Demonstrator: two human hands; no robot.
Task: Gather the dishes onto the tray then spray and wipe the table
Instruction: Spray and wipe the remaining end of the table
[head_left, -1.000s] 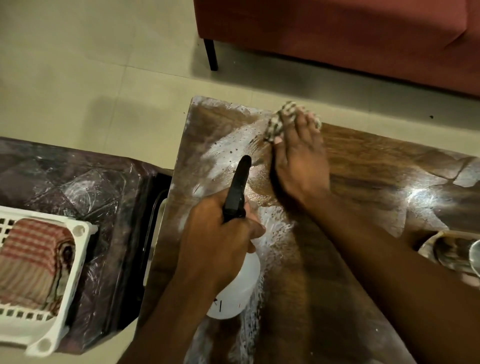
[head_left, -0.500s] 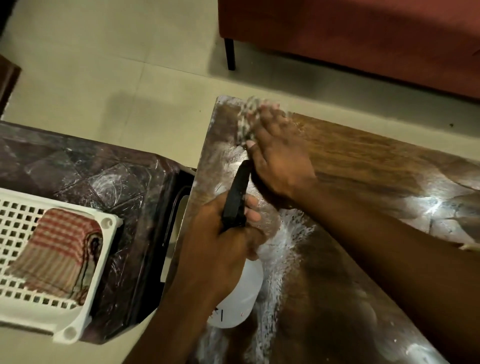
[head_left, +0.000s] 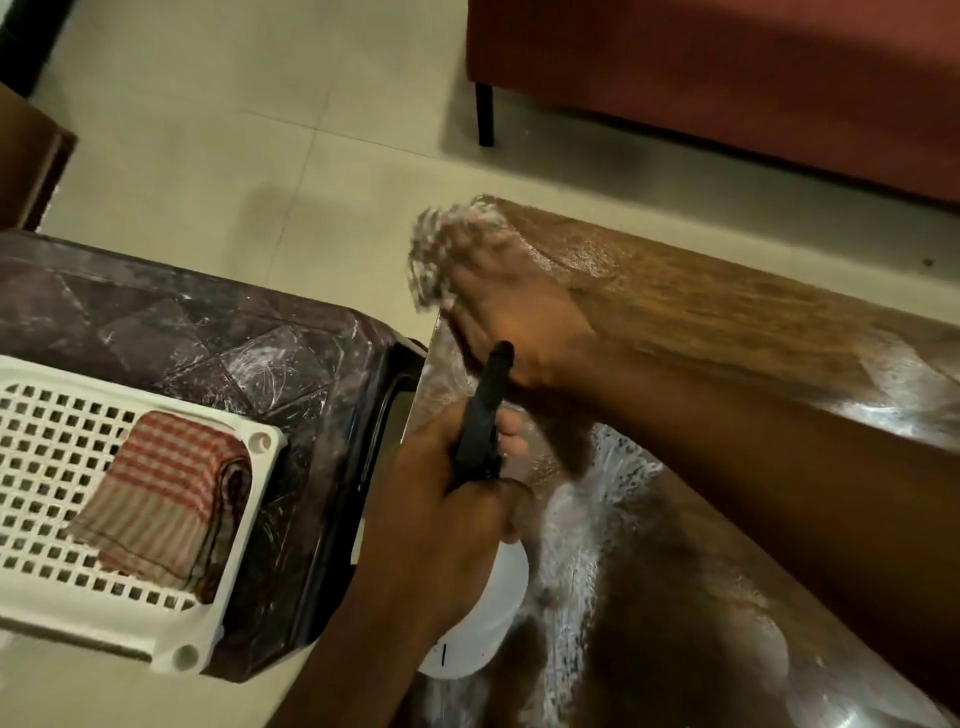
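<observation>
The right hand (head_left: 519, 322) lies flat on a crumpled cloth (head_left: 434, 260) at the far left corner of the table (head_left: 753, 322); its fingers (head_left: 480, 260) look stretched out and close together, pressing the cloth down, though both are blurred; part of the cloth hangs past the table's left edge. The right forearm crosses the table from the lower right.

The left hand (head_left: 441, 519) grips the bottle (head_left: 475, 629) by its neck, near the left edge of the table, just this side of the right wrist; its fingers (head_left: 514, 446) are curled round the black spray head (head_left: 488, 410), which points away toward the right hand; the bottle's white body shows below the palm; whether it stands on the table or is lifted I cannot tell.

White wet streaks (head_left: 582, 535) run over the glossy brown table beside the bottle and under the right arm.

To the left, just beside the table, stands a dark stool (head_left: 234, 338) with a scratched, patterned top; on it sits a white perforated crate (head_left: 249, 519); a folded red-checked towel (head_left: 166, 499) lies in the crate against its right wall.

Beyond the table is pale tiled floor (head_left: 208, 156); a red sofa (head_left: 727, 78) on a black leg (head_left: 484, 114) fills the upper right.
</observation>
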